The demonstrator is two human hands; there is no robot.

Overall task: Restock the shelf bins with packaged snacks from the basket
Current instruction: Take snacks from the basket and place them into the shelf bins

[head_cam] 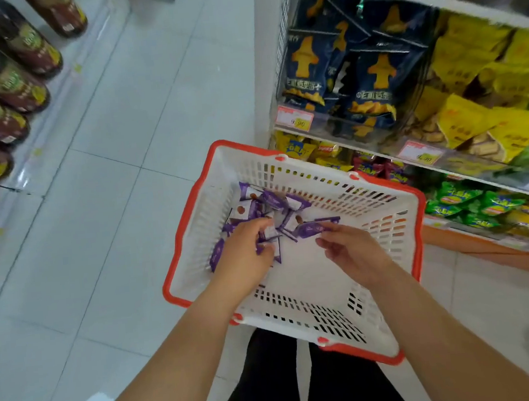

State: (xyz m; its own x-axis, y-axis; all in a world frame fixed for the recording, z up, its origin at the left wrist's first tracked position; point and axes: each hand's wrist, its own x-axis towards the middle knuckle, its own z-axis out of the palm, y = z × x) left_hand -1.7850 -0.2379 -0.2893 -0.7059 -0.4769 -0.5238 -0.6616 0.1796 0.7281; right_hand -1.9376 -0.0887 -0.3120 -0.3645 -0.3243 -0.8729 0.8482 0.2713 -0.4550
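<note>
Both my hands are down in the white basket (389, 288) with the orange rim. The little purple snack packs (276, 205) lie in a loose heap at the far left corner of the basket, on its floor.

My left hand (245, 250) has its fingers curled around a few of the packs, so that grip is closed on them. My right hand (350, 250) pinches the end of one purple pack (310, 228) between thumb and fingertip.

What could go wrong? I think my left hand has too many packs at once. They are small and slippery, so one may slide out and fall on the floor tiles (111, 181) when I lift. The pack in my right hand is held only by its tip, so it may swing or drop. The basket sits close to my legs, and I could bump it and tip it.

The pinched pack lies long-ways from left to right, its free end pointing left toward the heap. The other packs point every which way.

The shelf bins (438, 159) are off to my right, well apart from the heap.
</note>
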